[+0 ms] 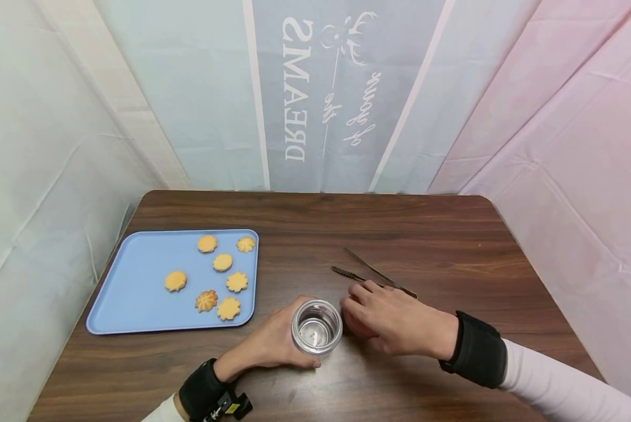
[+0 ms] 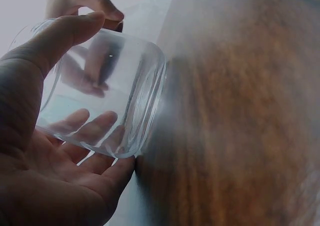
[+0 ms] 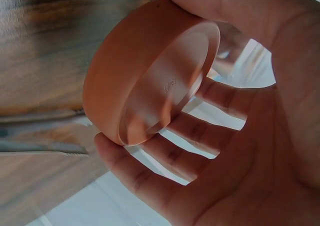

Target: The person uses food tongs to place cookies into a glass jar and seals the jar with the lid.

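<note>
The backdrop (image 1: 315,94) behind the bench (image 1: 452,234) carries pale printed writing, seen turned sideways and mirrored: the large word reads "DREAMS", with a small line of script and an antlered deer head beside it; the script is too slanted to read in full. A faint embossed mark sits on the inner face of the lid (image 3: 150,76) in the right wrist view, too small to make out.

The glass jar (image 1: 317,327) is clear, round and open at the top, standing upright on the near middle of the dark wood bench. The left hand (image 1: 273,343) wraps round it from the left, thumb across the near side and fingers curled behind the glass, as the left wrist view shows through the wall of the jar.

Just right of the jar, the right hand (image 1: 394,319) rests on the bench with its fingers bent round a salmon-pink round lid, thumb on the rim and fingertips under the opposite edge. The lid is shallow, with a smooth outer wall and a paler, glossy inside.

Metal tongs (image 1: 373,274) lie on the bench just beyond the right hand, their arms spread toward the far left. A light blue tray (image 1: 136,281) lies at the left of the bench, holding seven golden flower-shaped biscuits (image 1: 222,262).
</note>
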{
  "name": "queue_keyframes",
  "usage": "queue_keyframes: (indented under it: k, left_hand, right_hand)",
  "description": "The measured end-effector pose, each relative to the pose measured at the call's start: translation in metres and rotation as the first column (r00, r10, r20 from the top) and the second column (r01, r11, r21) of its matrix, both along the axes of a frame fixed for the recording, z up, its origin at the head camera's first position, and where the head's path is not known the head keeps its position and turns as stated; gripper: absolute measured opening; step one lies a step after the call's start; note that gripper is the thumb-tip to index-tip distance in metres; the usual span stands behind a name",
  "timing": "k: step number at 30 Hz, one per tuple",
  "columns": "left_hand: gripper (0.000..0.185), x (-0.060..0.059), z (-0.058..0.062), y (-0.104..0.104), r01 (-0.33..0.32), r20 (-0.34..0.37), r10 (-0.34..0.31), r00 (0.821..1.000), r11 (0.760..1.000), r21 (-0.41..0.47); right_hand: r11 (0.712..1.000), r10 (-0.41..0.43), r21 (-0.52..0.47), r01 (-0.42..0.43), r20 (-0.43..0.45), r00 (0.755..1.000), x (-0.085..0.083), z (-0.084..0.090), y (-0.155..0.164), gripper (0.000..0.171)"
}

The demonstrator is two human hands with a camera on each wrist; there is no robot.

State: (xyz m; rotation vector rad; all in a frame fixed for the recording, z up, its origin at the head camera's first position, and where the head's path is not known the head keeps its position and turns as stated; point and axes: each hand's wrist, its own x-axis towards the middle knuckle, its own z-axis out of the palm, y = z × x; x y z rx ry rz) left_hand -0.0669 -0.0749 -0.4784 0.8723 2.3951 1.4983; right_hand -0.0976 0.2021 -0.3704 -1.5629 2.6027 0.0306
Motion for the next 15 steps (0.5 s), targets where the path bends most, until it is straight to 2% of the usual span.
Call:
queue_keyframes:
  k: [6,15]
  left_hand:
    - [0.092,-0.001,0.0,0.0,0.002,0.017,-0.002,1.0,1.0,0.006]
    - [0.092,-0.001,-0.001,0.001,-0.001,0.006,0.001,1.0,1.0,-0.006]
  right_hand:
    - [1.0,0.011,0.002,-0.011,-0.01,1.0,0.002,-0.009,-0.001,0.067]
    - [0.999,0.019,0.042,-0.018,-0.034,0.999,0.006,-0.024,-0.003,0.069]
